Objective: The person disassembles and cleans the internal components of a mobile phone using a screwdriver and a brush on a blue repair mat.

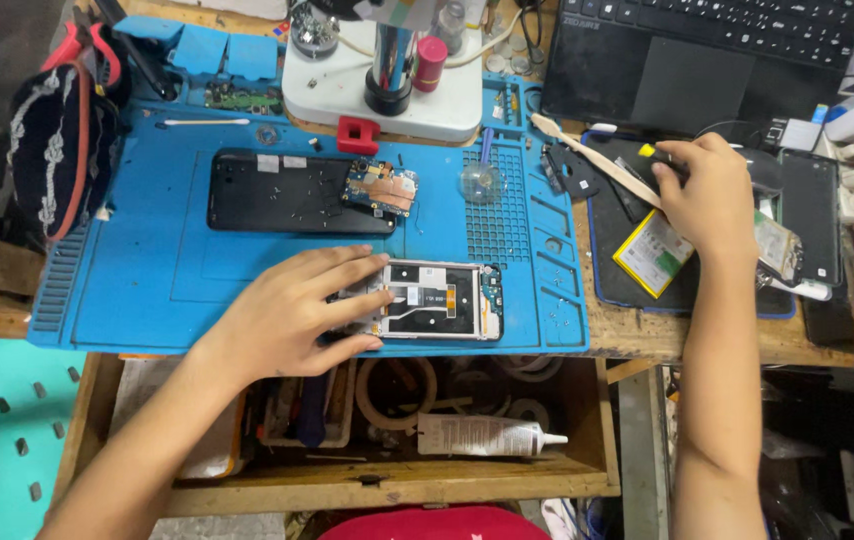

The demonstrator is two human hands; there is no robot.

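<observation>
Two hands at work: our left hand [292, 310] lies flat with fingers spread, pressing the opened phone frame [437, 300] onto the blue mat [147, 260]; our right hand [712, 195] is closed around a black tool with a yellow tip [662, 158].
Below the left hand: we see an open drawer [377, 470] holding a white tube [487, 435] and tape rolls; anything nudged off the mat's near edge could drop in there, we judge.
Under the left hand: the frame sits just at the mat's near edge, its innards bare; uneven pressure from our fingers might slide it or stress its small parts.
Beside the right hand: a yellow-edged battery [652, 252] lies just below our grip; a slip of the tool could prick it, which we judge the gravest risk.
Beyond the left hand: a black back cover [287, 190] carries loose screws and a circuit board [382, 187]; a sleeve or wrist sweeping over could scatter them.
Farthest: a microscope base [387, 85] and a laptop [697, 60] stand at the table's back, well apart from both hands.
</observation>
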